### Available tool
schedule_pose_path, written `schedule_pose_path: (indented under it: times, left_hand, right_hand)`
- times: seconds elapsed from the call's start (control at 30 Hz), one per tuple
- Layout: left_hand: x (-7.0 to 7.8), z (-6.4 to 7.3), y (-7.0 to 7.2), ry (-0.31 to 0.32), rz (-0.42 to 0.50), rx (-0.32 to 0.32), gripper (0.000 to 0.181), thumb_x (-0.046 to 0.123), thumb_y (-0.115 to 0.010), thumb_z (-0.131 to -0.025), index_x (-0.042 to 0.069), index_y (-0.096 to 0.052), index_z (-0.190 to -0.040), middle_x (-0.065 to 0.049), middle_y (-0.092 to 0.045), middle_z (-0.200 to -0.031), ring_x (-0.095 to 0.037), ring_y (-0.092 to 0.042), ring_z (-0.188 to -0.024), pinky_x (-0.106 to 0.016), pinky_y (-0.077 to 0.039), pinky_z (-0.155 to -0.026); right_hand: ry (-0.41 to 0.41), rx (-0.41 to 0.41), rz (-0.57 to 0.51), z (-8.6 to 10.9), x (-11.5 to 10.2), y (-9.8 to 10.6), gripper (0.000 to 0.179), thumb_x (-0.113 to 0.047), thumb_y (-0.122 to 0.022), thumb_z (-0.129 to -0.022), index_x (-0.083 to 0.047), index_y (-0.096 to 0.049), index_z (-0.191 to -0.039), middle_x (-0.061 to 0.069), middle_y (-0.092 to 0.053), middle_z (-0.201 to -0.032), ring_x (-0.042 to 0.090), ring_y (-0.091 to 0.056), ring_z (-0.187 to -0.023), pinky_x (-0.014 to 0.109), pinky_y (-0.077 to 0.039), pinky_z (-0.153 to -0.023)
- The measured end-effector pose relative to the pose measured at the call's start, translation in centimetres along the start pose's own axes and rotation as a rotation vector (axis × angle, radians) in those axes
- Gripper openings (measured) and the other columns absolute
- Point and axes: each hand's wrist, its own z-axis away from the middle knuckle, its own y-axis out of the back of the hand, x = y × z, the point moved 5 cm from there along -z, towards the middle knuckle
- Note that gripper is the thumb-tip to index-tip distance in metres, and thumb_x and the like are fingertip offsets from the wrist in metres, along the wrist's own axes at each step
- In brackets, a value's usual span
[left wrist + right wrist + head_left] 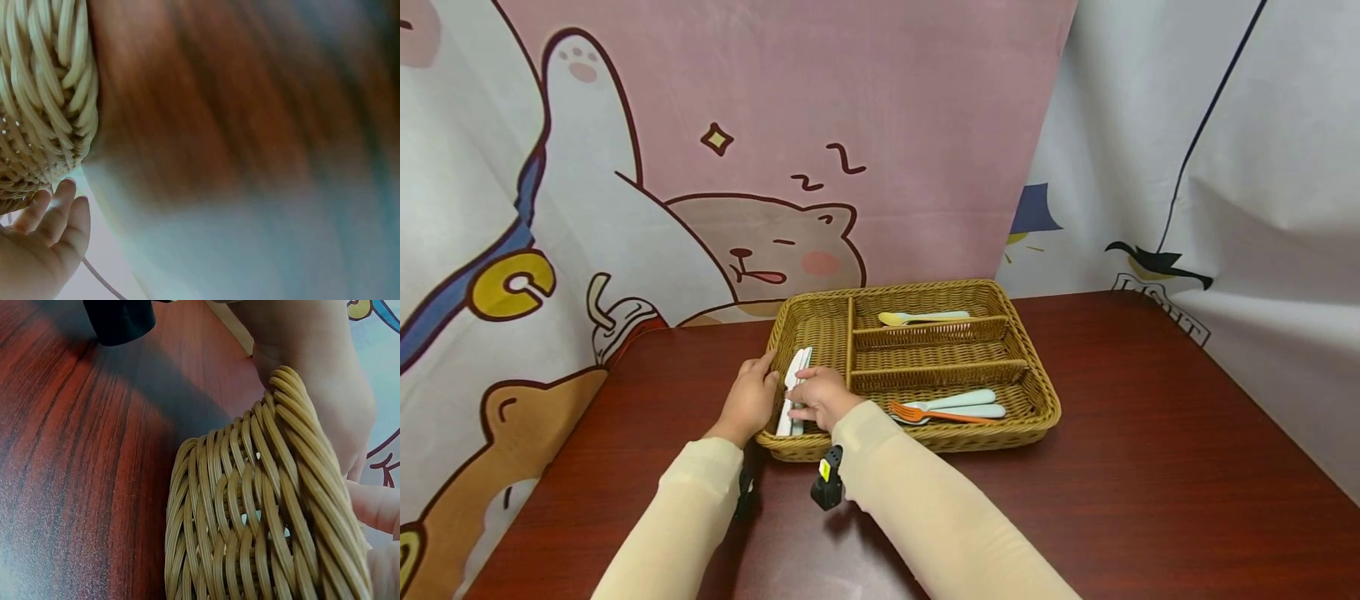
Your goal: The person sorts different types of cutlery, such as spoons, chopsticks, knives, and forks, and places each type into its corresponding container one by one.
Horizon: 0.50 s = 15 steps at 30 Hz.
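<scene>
A brown wicker cutlery basket (1045, 392) stands on the table, with one long compartment at left and three at right. In the left compartment, white and pale green knives (785, 423) lie lengthwise near the wall. My right hand (826, 395) reaches over the front rim, its bent fingers at the knives; whether they pinch one is not plain. Against the left outer side rests my left hand (749, 402), its fingers fairly straight along the rim. In the left wrist view, the left hand's fingers (55, 219) touch the basket's woven wall (47, 87).
An orange fork (917, 412) lies with pale green cutlery (973, 399) in the front right compartment. The back right one holds a yellow spoon (892, 319) beside a pale green handle. Behind the dark red table (1150, 450) hangs a printed cloth (925, 142).
</scene>
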Motion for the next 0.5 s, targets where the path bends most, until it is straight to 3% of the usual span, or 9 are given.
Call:
schedule_pose_path:
  times: [0.33,0.5]
  left_hand:
    - [0.1,0.0,0.0,-0.013,-0.001,0.021,0.048,0.013,-0.036,-0.104,0.0,-0.031,-0.15,-0.028,-0.038,-0.139,-0.043,-0.042,-0.128,-0.054,-0.032,-0.108]
    - [0.1,0.1,0.2,-0.018,-0.001,0.025,0.048,0.013,-0.037,-0.104,-0.001,-0.031,-0.15,-0.028,-0.039,-0.139,-0.043,-0.041,-0.129,-0.053,-0.032,-0.109]
  right_hand:
    - [0.037,-0.046,-0.095,-0.1,-0.1,0.1,0.044,0.017,-0.055,-0.088,0.01,-0.048,-0.13,0.02,-0.058,-0.107,0.029,-0.059,-0.103,0.045,-0.051,-0.092]
    - [0.066,-0.06,-0.089,0.4,-0.9,0.2,0.043,0.014,-0.056,-0.089,0.009,-0.049,-0.131,0.019,-0.059,-0.105,0.033,-0.059,-0.11,0.043,-0.052,-0.091]
